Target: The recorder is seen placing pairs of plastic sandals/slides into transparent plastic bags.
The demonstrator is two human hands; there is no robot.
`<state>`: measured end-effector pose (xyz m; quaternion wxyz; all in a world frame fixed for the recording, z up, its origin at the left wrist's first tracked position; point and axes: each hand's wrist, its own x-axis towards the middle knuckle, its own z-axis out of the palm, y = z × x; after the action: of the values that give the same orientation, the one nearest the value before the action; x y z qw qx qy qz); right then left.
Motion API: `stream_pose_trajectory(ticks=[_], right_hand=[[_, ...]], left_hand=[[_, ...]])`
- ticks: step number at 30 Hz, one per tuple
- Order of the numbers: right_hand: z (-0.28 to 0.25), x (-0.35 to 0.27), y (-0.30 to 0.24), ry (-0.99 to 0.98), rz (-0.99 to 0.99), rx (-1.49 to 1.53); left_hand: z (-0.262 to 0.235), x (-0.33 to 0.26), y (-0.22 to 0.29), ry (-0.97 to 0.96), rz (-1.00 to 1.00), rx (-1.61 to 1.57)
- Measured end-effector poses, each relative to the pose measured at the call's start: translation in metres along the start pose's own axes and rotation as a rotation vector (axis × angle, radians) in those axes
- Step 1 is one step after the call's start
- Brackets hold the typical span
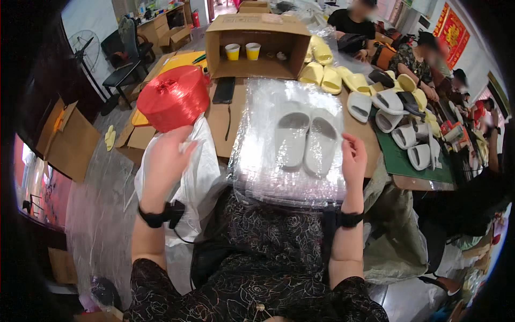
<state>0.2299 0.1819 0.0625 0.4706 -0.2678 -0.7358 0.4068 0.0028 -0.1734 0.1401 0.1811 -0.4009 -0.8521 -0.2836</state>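
Holding my right hand [354,161] open against clear plastic bags [268,182] under white slides [306,140]; left hand [166,161] grips a white bag [198,172].

A stack of clear plastic bags [279,177] was spread at the near edge of the bench [222,126]. An open brown cardboard box [257,40] was stood on its side at the far end. A red sign [453,27] with gold ornament was hung on the right wall.
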Motion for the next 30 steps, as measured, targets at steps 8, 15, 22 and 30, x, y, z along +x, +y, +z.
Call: stream_pose_trajectory(ticks=[8, 15, 22, 30], right_hand=[[-0.003, 0.023, 0.108, -0.125, 0.05, -0.178], [0.012, -0.002, 0.1, -0.235, 0.051, -0.106], [0.018, 0.003, 0.098, -0.14, 0.149, 0.099], [0.042, -0.009, 0.078, -0.31, 0.32, 0.202]], left_hand=[[0.178, 0.09, 0.159, -0.515, 0.05, -0.028], [0.294, 0.118, 0.169, -0.284, -0.106, 0.009], [0.293, 0.121, 0.159, -0.122, -0.11, -0.073], [0.152, 0.135, 0.125, 0.11, -0.121, -0.502]])
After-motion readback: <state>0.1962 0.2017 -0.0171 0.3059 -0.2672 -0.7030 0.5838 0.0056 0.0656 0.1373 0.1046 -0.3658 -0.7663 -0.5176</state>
